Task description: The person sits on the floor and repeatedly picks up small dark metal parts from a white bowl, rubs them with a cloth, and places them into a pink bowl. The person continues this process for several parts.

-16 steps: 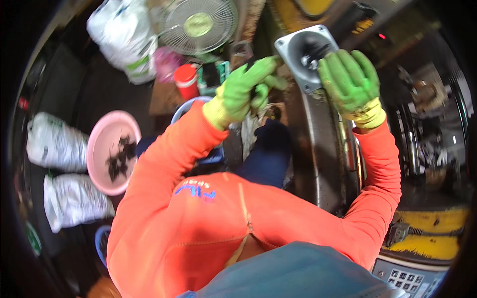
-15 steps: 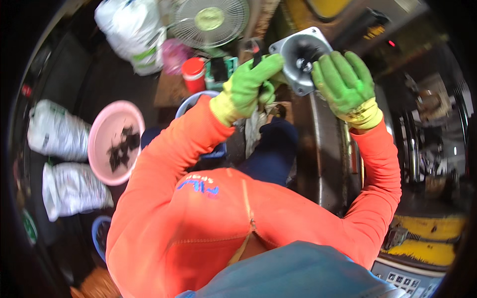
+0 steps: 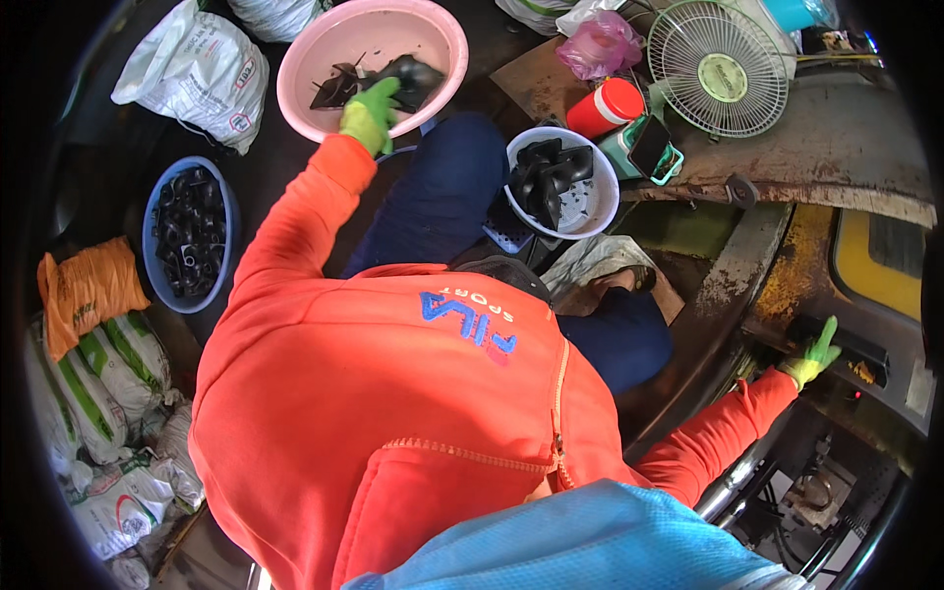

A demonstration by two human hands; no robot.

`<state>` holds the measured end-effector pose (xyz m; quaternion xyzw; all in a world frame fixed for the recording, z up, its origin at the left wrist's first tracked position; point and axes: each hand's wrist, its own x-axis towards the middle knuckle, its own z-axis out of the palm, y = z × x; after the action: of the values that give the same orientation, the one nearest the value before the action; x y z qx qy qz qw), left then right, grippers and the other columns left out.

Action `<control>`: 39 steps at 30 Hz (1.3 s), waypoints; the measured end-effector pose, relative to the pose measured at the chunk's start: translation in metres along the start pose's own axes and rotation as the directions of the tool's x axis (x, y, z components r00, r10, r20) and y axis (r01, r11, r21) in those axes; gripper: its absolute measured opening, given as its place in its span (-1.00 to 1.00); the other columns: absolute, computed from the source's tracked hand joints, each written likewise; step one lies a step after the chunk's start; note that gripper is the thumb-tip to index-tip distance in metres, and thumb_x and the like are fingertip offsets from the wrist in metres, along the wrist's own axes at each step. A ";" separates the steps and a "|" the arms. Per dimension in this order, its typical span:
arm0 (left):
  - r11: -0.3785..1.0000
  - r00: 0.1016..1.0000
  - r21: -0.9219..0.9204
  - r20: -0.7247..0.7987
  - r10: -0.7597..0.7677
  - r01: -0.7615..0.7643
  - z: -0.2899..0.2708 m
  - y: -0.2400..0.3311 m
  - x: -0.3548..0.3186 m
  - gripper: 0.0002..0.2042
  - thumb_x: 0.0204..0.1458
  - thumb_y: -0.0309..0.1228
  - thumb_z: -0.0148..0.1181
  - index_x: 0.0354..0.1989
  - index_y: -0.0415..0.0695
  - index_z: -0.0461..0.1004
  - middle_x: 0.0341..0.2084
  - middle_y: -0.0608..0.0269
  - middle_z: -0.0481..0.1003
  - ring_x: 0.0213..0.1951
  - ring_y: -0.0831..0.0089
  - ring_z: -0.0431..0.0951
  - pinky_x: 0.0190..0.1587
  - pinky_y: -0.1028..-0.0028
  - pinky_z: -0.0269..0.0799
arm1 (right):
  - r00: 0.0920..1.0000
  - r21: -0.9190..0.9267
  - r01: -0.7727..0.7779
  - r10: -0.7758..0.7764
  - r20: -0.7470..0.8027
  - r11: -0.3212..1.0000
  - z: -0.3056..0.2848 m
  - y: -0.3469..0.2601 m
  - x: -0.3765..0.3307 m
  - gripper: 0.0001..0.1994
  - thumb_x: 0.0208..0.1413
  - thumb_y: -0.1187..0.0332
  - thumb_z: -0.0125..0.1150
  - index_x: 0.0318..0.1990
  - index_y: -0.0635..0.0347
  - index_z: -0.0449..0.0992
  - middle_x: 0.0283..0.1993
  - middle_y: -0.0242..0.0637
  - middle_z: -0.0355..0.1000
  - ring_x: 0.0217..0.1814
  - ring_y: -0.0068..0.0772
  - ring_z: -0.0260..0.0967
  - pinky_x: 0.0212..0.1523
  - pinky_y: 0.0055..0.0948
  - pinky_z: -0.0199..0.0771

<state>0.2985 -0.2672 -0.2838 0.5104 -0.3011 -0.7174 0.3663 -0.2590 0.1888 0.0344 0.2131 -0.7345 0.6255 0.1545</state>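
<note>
My left hand (image 3: 369, 113), in a green glove with an orange sleeve, reaches forward into a pink basin (image 3: 295, 74). Its fingers rest on the black plastic parts (image 3: 398, 74) lying there; I cannot see whether it grips one. My right hand (image 3: 814, 356), also green-gloved, is stretched out low to the right. Its fingers are spread and touch a black box (image 3: 851, 344) on the yellow, rusty machine (image 3: 875, 261). Nothing is held in it.
A white basin (image 3: 590, 211) of black parts sits by my knee, and a blue basin (image 3: 149, 231) of them at left. A red cup (image 3: 610, 106), a phone (image 3: 649, 147) and a fan (image 3: 723, 64) stand on the rusty plate. Filled sacks (image 3: 192, 69) lie around.
Both hands held a grey metal cone-shaped part up close before. Now they are apart, the left in the pink basin, the right at the machine; the metal part is out of view.
</note>
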 end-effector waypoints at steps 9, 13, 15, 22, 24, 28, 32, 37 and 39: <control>0.647 0.887 0.673 0.032 0.460 -0.360 -0.075 -0.048 0.189 -0.73 0.15 -0.21 0.08 -0.18 -0.15 0.52 -0.42 0.07 0.54 -0.52 0.29 0.48 -0.44 0.31 0.41 | 0.992 0.046 -0.013 0.019 -0.126 0.999 0.003 0.069 0.013 -0.64 0.07 0.20 0.25 -0.03 0.17 0.45 -0.18 -0.17 0.45 -0.18 -0.26 0.40 -0.13 -0.26 0.41; 0.972 0.960 -0.235 -0.267 -0.080 0.016 -0.041 -0.016 0.232 -0.70 0.13 -0.17 0.10 -0.13 -0.12 0.53 -0.33 0.12 0.54 -0.47 0.26 0.53 -0.42 0.27 0.46 | 0.987 -0.062 0.098 -0.105 -0.119 0.993 0.008 0.050 -0.005 -0.62 0.06 0.19 0.24 -0.03 0.21 0.44 -0.14 -0.15 0.45 -0.13 -0.25 0.42 -0.08 -0.24 0.41; 0.950 0.985 -0.311 -0.172 -0.032 -0.023 -0.010 -0.003 0.218 -0.69 0.11 -0.17 0.12 -0.10 -0.12 0.51 -0.24 0.13 0.51 -0.47 0.26 0.52 -0.42 0.25 0.49 | 0.982 -0.032 0.167 -0.169 -0.079 0.985 0.012 0.035 -0.019 -0.61 0.07 0.20 0.23 -0.01 0.22 0.43 -0.11 -0.14 0.45 -0.10 -0.24 0.42 -0.07 -0.24 0.42; 0.884 0.894 -0.462 0.423 0.150 0.070 0.165 0.011 0.025 -0.67 0.05 -0.20 0.20 -0.09 -0.15 0.47 -0.16 0.16 0.44 -0.62 0.32 0.37 -0.66 0.11 0.43 | 0.942 -0.086 -0.029 -0.002 -0.337 0.996 0.031 -0.027 -0.103 -0.66 0.03 0.31 0.31 -0.04 0.16 0.42 -0.15 -0.15 0.44 -0.17 -0.23 0.40 -0.10 -0.16 0.45; 0.904 0.784 -0.373 0.616 0.072 0.210 0.196 -0.015 -0.038 -0.78 0.00 -0.25 0.26 -0.29 -0.13 0.49 -0.49 0.22 0.44 -0.66 0.34 0.39 -0.86 0.31 0.15 | 0.916 -0.119 0.002 -0.049 -0.398 0.993 0.028 -0.036 -0.124 -0.64 0.03 0.30 0.32 -0.04 0.15 0.41 -0.14 -0.14 0.44 -0.19 -0.22 0.40 -0.11 -0.15 0.46; 0.913 0.605 0.219 0.692 -0.394 0.344 0.199 -0.089 -0.108 -0.76 0.08 -0.21 0.14 -0.53 -0.07 0.42 -0.76 0.30 0.30 -0.76 0.41 0.33 -0.79 0.42 0.15 | 0.805 -0.095 0.046 -0.093 -0.586 0.994 0.012 -0.041 -0.164 -0.49 0.00 0.28 0.33 0.08 0.21 0.29 -0.09 -0.09 0.40 -0.15 -0.16 0.37 -0.12 -0.09 0.44; 0.795 0.541 0.464 0.583 -0.606 0.390 0.189 -0.130 -0.109 -0.71 0.10 -0.23 0.09 -0.64 -0.04 0.37 -0.78 0.42 0.24 -0.77 0.61 0.19 -0.73 0.46 0.07 | 0.436 -0.676 0.552 -0.860 -0.266 0.489 0.010 -0.039 -0.206 -0.47 0.07 0.32 0.27 0.16 0.32 0.24 0.01 -0.10 0.36 -0.04 -0.16 0.36 0.03 -0.18 0.39; 0.883 0.548 0.465 0.721 -0.424 0.072 0.196 -0.127 -0.095 -0.68 0.10 -0.22 0.06 -0.67 -0.04 0.34 -0.80 0.44 0.20 -0.77 0.59 0.13 -0.71 0.48 -0.02 | 0.612 -0.661 0.550 -0.785 -0.097 0.510 0.014 -0.072 -0.219 -0.31 0.10 0.29 0.29 0.29 0.31 0.05 0.23 -0.02 0.18 0.24 -0.13 0.18 0.21 -0.20 0.28; 0.865 0.568 0.503 0.712 -0.413 -0.002 0.196 -0.129 -0.097 -0.77 0.04 -0.31 0.08 -0.65 -0.02 0.36 -0.75 0.45 0.24 -0.77 0.60 0.11 -0.71 0.50 -0.05 | 0.576 -0.587 0.548 -0.778 -0.251 0.596 0.008 -0.092 -0.208 -0.32 0.11 0.30 0.28 0.30 0.29 0.05 0.22 -0.03 0.19 0.24 -0.09 0.19 0.26 -0.15 0.21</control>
<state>0.1045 -0.1039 -0.2799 0.2350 -0.5262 -0.8168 -0.0260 -0.0328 0.1942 0.0086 0.2748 -0.6525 0.3611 0.6069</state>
